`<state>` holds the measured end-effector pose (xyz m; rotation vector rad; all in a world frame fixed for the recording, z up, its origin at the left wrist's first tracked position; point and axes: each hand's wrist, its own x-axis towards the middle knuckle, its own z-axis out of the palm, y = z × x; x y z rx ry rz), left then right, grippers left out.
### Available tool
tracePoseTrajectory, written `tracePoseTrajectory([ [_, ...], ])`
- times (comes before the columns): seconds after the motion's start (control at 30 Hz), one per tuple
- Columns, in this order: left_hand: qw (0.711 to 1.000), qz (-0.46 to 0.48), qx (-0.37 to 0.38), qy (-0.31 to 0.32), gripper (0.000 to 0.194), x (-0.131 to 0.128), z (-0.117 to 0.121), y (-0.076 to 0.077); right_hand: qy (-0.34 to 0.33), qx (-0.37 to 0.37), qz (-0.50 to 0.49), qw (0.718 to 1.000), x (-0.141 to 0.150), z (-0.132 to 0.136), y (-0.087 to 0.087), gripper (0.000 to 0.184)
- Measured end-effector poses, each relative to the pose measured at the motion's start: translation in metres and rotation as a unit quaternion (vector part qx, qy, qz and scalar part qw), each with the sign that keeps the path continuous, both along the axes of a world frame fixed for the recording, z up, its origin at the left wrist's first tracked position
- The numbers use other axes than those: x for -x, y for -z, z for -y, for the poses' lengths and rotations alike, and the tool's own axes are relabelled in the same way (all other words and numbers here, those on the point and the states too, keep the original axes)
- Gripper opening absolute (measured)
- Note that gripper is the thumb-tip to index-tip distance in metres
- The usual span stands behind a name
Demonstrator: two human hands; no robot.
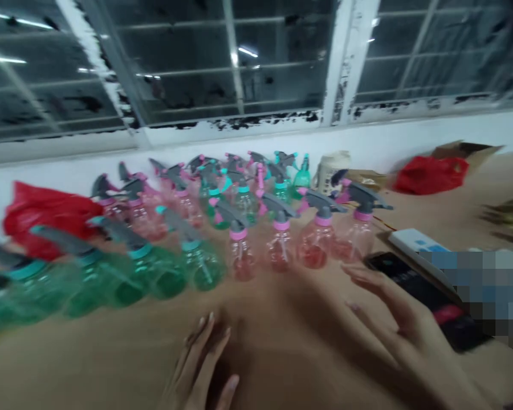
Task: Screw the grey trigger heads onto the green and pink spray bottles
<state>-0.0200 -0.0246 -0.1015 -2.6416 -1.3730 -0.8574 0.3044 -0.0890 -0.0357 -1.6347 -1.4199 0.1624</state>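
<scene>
My left hand (203, 364) is low over the table, its fingers apart and nothing in them. To the right, my right hand (404, 319) is spread open and holds nothing; its fingertips are near a pink spray bottle (353, 239) at the end of the front row. Several pink spray bottles with grey trigger heads, such as this one (242, 256), stand upright there. Left of them the row continues with green spray bottles, one of them here (203, 267). A black phone (423, 290) lies just beyond my right hand, partly hidden by it.
More pink and green spray bottles (243, 199) stand behind the front row. Red plastic bags lie at the left (51, 219) and back right (431, 173), the latter by a cardboard box (470, 150). A white container (332, 171) stands near the wall under barred windows (222, 57).
</scene>
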Motion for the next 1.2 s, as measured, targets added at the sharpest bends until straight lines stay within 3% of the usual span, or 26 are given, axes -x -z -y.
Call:
tracePoseTrajectory([
  [0.2, 0.997, 0.002, 0.079, -0.026, 0.066, 0.040, 0.038, -0.045, -0.244, 0.015, 0.069, 0.967, 0.088, -0.032, -0.006, 0.023],
  [0.3, 0.991, 0.035, 0.117, -0.060, 0.049, 0.072, 0.048, -0.065, -0.321, 0.030, 0.074, 0.944, 0.129, -0.045, -0.007, 0.022],
  [0.4, 0.976, 0.120, 0.125, -0.132, 0.036, 0.117, 0.044, -0.076, -0.380, 0.037, 0.074, 0.921, 0.163, -0.055, -0.010, 0.020],
  [0.5, 0.939, 0.246, 0.114, -0.212, 0.035, 0.173, 0.030, -0.080, -0.420, 0.041, 0.073, 0.904, 0.192, -0.064, -0.012, 0.019],
  [0.63, 0.912, 0.285, 0.060, -0.290, 0.034, 0.245, 0.003, -0.086, -0.458, 0.029, 0.066, 0.886, 0.226, -0.078, -0.014, 0.019],
  [0.77, 0.898, 0.291, 0.029, -0.329, 0.031, 0.296, -0.037, -0.092, -0.484, 0.010, 0.057, 0.873, 0.258, -0.089, -0.017, 0.019],
  [1.0, 0.902, 0.269, 0.021, -0.336, 0.033, 0.331, -0.106, -0.093, -0.515, 0.017, 0.069, 0.854, 0.289, -0.092, -0.018, 0.018],
  [1.2, 0.908, 0.249, 0.057, -0.333, 0.032, 0.332, -0.133, -0.088, -0.522, 0.024, 0.090, 0.848, 0.290, -0.089, -0.018, 0.013],
])
